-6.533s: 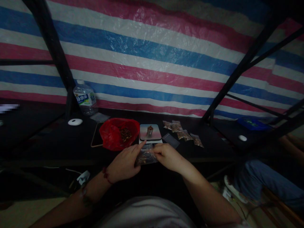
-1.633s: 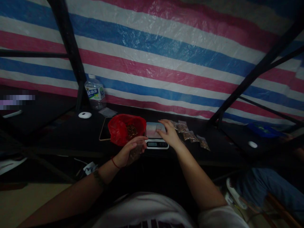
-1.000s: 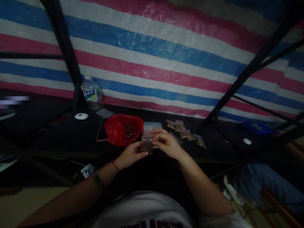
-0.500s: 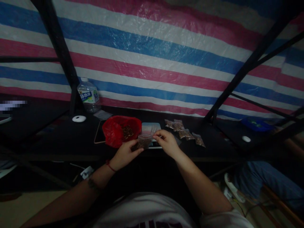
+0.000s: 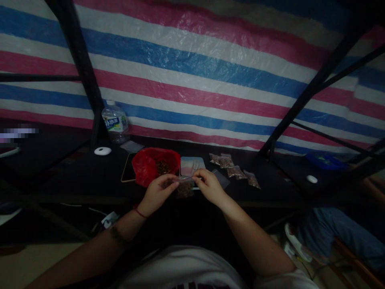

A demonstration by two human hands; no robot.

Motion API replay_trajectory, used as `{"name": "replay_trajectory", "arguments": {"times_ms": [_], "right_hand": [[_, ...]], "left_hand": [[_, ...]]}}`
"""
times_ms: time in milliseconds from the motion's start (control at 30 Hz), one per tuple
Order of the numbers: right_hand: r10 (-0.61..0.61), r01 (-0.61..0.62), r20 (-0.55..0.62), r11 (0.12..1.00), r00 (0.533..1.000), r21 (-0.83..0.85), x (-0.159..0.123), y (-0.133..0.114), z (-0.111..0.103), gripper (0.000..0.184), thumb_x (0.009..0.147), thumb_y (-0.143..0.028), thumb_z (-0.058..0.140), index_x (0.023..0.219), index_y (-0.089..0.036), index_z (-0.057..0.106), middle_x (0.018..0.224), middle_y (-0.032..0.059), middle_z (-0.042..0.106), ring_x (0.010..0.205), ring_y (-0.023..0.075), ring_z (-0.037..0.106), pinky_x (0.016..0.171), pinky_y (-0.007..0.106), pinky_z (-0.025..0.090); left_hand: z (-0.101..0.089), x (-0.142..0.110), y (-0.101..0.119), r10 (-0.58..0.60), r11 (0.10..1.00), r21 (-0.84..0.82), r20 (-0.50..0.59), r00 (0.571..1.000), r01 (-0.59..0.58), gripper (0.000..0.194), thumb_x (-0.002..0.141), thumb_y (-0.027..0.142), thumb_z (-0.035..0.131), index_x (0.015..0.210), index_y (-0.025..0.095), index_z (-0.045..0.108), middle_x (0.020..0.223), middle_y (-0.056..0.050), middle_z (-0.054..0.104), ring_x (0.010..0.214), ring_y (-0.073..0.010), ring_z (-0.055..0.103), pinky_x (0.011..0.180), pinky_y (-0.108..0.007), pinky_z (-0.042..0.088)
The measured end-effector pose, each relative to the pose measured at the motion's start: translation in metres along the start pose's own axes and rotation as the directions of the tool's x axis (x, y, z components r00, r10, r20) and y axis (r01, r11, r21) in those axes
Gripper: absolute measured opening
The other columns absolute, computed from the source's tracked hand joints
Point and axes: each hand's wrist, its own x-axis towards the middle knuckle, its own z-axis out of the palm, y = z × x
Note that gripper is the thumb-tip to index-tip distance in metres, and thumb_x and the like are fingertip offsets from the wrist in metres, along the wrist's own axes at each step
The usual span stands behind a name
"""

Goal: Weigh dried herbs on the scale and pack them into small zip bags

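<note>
A small clear zip bag [image 5: 184,189] with brownish contents hangs between my hands. My left hand [image 5: 161,190] pinches its top edge at the left. At the right end of that same edge, my right hand [image 5: 209,185] has its thumb and fingers closed on the plastic. Just behind lies a pale flat scale [image 5: 189,163], partly hidden by my hands and the bag. To the left, an open red plastic bag [image 5: 142,164] holds loose brown bits. Several filled zip bags [image 5: 226,161] lie to the right of the scale.
A clear plastic bottle [image 5: 116,124] stands at the back left by a black frame post. Near it are a white oval object [image 5: 102,151] and a tablet-like object [image 5: 128,170]. A blue tray [image 5: 326,160] and another person's jeans-clad leg [image 5: 339,228] are at the right.
My left hand has shifted from the bag's side up to its top edge. The bag now hangs lower, its top edge stretched between both hands. The view has shifted slightly.
</note>
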Motion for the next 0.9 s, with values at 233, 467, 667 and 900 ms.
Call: {"name": "replay_trajectory", "arguments": {"times_ms": [233,467,667,900], "right_hand": [[0.087,-0.087,0.007,0.990,0.996,0.107,-0.001,0.001,0.005,0.010,0.077,-0.026,0.067,0.081,-0.017,0.066,0.079,0.0023,0.066,0.069,0.0129,0.058,0.059,0.022,0.042],[0.142,-0.149,0.050,0.971,0.989,0.185,-0.001,0.008,0.008,0.012,0.075,-0.028,0.069,0.078,-0.016,0.069,0.077,0.0018,0.066,0.066,0.0119,0.058,0.059,0.022,0.043],[0.129,-0.133,0.034,0.976,0.991,0.173,-0.001,0.008,0.008,0.009,0.078,-0.025,0.066,0.075,-0.017,0.067,0.074,0.0008,0.064,0.068,0.0120,0.058,0.063,0.023,0.044],[0.092,-0.091,0.005,0.980,0.996,0.179,-0.005,0.004,0.014,0.010,0.079,-0.027,0.066,0.077,-0.018,0.067,0.075,0.0021,0.065,0.070,0.0140,0.059,0.065,0.025,0.045]], "left_hand": [[-0.001,0.002,0.003,-0.017,0.998,0.063,0.003,1.000,0.016,0.022,0.076,0.037,0.064,0.079,0.016,0.067,0.073,-0.003,0.072,0.067,-0.0157,0.066,0.062,-0.024,0.052],[-0.002,0.003,0.000,-0.048,0.996,0.075,-0.005,0.999,0.048,0.023,0.074,0.038,0.066,0.079,0.016,0.070,0.074,-0.004,0.074,0.068,-0.0165,0.067,0.064,-0.024,0.052],[-0.002,0.001,0.002,-0.040,0.998,0.053,-0.035,0.999,0.042,0.022,0.072,0.037,0.068,0.075,0.016,0.068,0.069,-0.002,0.072,0.063,-0.0150,0.065,0.058,-0.022,0.050],[-0.003,0.001,0.000,-0.026,0.999,0.047,-0.029,0.999,0.027,0.021,0.073,0.037,0.067,0.074,0.016,0.067,0.068,-0.002,0.070,0.062,-0.0140,0.064,0.057,-0.022,0.049]]}}
